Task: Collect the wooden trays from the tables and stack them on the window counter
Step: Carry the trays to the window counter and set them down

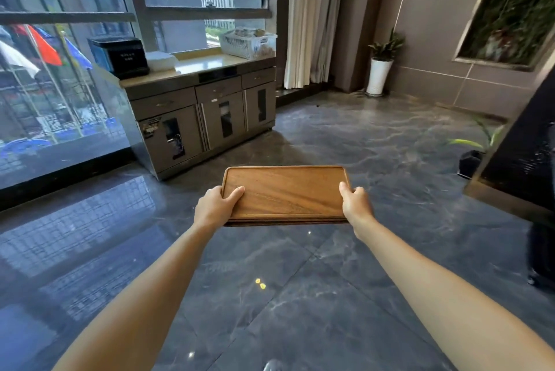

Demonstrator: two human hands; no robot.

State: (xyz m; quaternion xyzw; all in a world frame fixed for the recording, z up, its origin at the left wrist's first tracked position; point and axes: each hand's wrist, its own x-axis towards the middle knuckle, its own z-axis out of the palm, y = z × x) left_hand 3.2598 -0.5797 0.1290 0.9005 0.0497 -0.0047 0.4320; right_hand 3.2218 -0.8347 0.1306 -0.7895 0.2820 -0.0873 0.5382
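We grip the trays (285,193) level between us, left hand (217,205) and right hand (356,204) clamped on the short edges; the counter (207,65) lies well ahead, up-left of our hands, with no trays visible there; carrying and stacking remain.

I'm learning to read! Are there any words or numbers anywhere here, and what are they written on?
Nothing here can be read for sure.
Black box on the counter: two lines of pale lettering, too small and blurred to read.
Cabinet door: a sticker at its top left corner, too blurred to read.
Tray, basket and flags: no writing visible.
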